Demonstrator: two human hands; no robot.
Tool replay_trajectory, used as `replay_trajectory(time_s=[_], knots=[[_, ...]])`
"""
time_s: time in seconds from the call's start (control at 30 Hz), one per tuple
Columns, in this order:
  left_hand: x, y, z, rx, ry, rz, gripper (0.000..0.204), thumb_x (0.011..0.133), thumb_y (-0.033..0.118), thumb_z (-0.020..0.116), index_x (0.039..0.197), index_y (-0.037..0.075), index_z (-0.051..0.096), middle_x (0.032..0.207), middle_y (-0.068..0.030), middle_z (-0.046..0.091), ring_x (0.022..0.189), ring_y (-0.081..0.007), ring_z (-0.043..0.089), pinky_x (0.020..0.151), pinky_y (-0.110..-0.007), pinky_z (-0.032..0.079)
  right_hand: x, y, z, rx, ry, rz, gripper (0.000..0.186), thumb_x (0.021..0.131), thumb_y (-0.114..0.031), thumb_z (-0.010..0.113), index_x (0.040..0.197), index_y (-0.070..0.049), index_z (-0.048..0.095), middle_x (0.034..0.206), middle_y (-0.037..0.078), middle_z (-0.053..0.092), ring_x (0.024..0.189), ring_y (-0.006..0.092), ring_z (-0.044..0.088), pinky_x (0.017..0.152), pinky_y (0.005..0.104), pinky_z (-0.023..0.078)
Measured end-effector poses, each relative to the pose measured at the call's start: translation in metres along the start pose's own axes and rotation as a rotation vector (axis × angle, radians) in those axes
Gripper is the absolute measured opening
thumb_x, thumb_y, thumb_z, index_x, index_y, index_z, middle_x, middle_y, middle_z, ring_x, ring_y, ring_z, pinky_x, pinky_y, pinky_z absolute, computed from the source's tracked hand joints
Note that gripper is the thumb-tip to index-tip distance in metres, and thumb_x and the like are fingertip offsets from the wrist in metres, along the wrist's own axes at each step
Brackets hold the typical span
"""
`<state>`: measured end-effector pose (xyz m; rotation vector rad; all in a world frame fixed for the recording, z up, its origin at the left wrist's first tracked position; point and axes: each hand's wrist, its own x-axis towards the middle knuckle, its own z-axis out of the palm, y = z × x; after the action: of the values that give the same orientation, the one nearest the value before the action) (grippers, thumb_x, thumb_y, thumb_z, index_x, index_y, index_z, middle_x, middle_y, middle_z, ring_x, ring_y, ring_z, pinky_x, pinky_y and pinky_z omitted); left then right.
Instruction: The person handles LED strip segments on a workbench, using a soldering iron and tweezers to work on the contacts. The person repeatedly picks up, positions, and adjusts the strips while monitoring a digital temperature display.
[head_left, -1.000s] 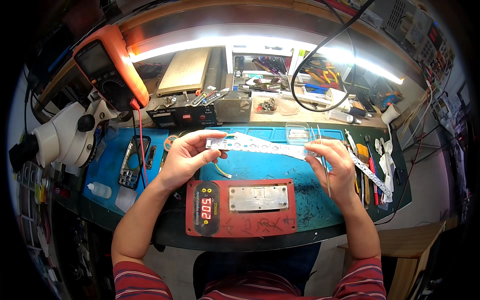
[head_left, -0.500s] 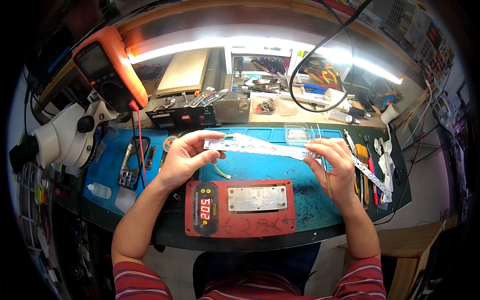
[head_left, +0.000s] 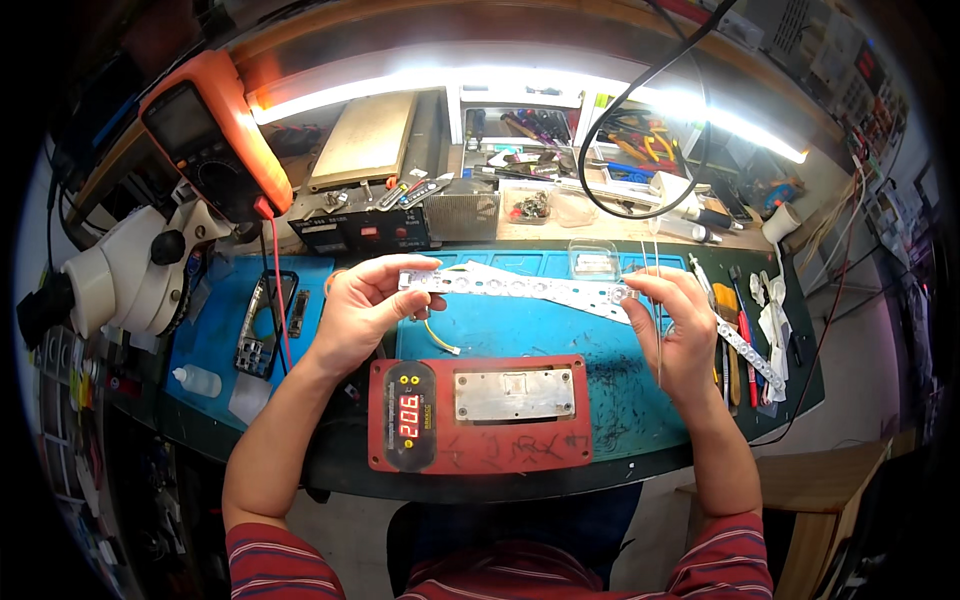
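Observation:
A white LED strip [head_left: 512,288] with several round lenses is stretched nearly level between my two hands, above the blue mat. My left hand [head_left: 362,305] pinches its left end between thumb and fingers. At the right end, my right hand [head_left: 675,320] grips the strip with its fingertips and also carries thin metal tweezers [head_left: 658,372], which stand upright along the palm. Behind the held strip slants another white strip [head_left: 590,303], partly hidden. A thin yellowish wire [head_left: 438,339] with a white plug hangs near my left fingers. Below is a red heating plate unit [head_left: 480,455] with a lit display.
An orange multimeter [head_left: 235,135] and a white microscope [head_left: 115,265] stand at left. A phone frame [head_left: 262,350] and small bottle [head_left: 197,381] lie on the mat. Brushes [head_left: 729,310] and another strip [head_left: 750,357] lie at right. A black cable loop [head_left: 585,150] hangs overhead.
The held strip has shifted slightly left at its left end and become more level. My right hand has turned a little, tilting the tweezers differently. The heater's lit digits have changed.

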<state>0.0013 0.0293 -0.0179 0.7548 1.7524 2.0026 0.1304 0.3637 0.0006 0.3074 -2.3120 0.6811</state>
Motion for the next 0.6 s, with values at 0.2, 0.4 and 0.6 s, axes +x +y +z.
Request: replay_trajectory(time_s=[0.2, 0.4, 0.6], knots=[[-0.0015, 0.0011, 0.0007, 0.009, -0.009, -0.007, 0.036, 0.097, 0.006, 0.07, 0.131, -0.002, 0.063, 0.111, -0.0114, 0.073, 0.098, -0.016, 0.072, 0.081, -0.026, 0.056, -0.0016, -0.0025, 0.0037, 0.077, 0.029, 0.098, 0.021, 0.084, 0.001, 0.077, 0.104, -0.003, 0.073, 0.097, 0.013, 0.07, 0.089, 0.0296, 0.069, 0.077, 0.0372, 0.054], [0.0003, -0.0001, 0.0005, 0.002, -0.013, -0.023, 0.036, 0.097, 0.006, 0.07, 0.131, -0.002, 0.063, 0.113, -0.0118, 0.073, 0.1, -0.0166, 0.072, 0.082, -0.027, 0.056, -0.0009, -0.0001, 0.0045, 0.072, 0.042, 0.085, 0.021, 0.083, 0.003, 0.077, 0.103, -0.004, 0.074, 0.095, 0.012, 0.07, 0.088, 0.0282, 0.069, 0.076, 0.0362, 0.054], [0.0004, 0.0011, 0.0, 0.02, -0.038, -0.024, 0.036, 0.097, 0.008, 0.071, 0.131, -0.001, 0.063, 0.115, -0.0119, 0.072, 0.102, -0.0175, 0.072, 0.084, -0.028, 0.056, -0.0001, 0.0004, 0.0038, 0.059, 0.06, 0.076, 0.02, 0.083, 0.003, 0.077, 0.101, -0.005, 0.074, 0.095, 0.012, 0.071, 0.088, 0.0277, 0.069, 0.076, 0.036, 0.054]])
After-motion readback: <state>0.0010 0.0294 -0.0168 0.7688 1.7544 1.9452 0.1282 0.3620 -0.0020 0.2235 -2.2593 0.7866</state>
